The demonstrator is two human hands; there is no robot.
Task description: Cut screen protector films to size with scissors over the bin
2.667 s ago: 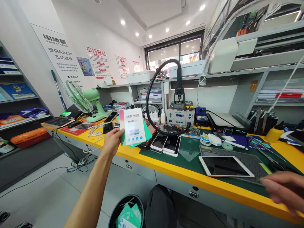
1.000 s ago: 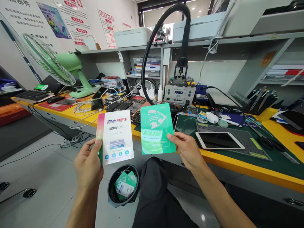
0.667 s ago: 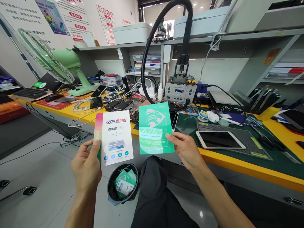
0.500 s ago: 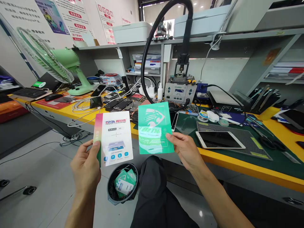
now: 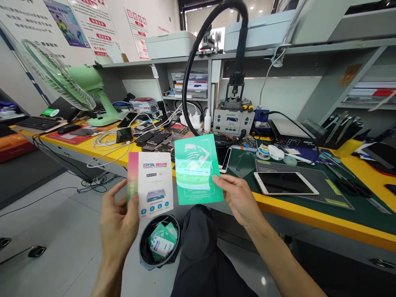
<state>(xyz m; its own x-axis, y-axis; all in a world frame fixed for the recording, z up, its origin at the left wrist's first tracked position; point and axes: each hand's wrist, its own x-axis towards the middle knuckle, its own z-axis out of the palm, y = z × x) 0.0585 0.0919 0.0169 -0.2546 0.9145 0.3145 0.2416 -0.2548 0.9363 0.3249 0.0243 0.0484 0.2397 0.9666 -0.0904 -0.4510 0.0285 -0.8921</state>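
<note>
My left hand (image 5: 120,220) pinches a white card (image 5: 156,181) with a pink-to-green strip along its left side and printed lettering. My right hand (image 5: 235,196) grips the right edge of a green packet (image 5: 198,159) bearing a white animal-head logo; glare crosses its middle. Both are held up side by side in front of the table edge, with a narrow gap between them. Below them, a dark waste bin (image 5: 144,247) on the floor holds several similar green and white cards.
A white-framed tablet (image 5: 286,182) lies on the green mat (image 5: 375,222) at right, near scissors (image 5: 352,183). Behind stand a grey soldering station (image 5: 232,122) with a thick black hose (image 5: 186,78), several phones (image 5: 154,139), tangled white cables (image 5: 102,138) and a green fan (image 5: 107,105).
My left hand has moved right and slightly down with the white card. The green packet has shifted a little left and tilted. The gap between the two has narrowed.
</note>
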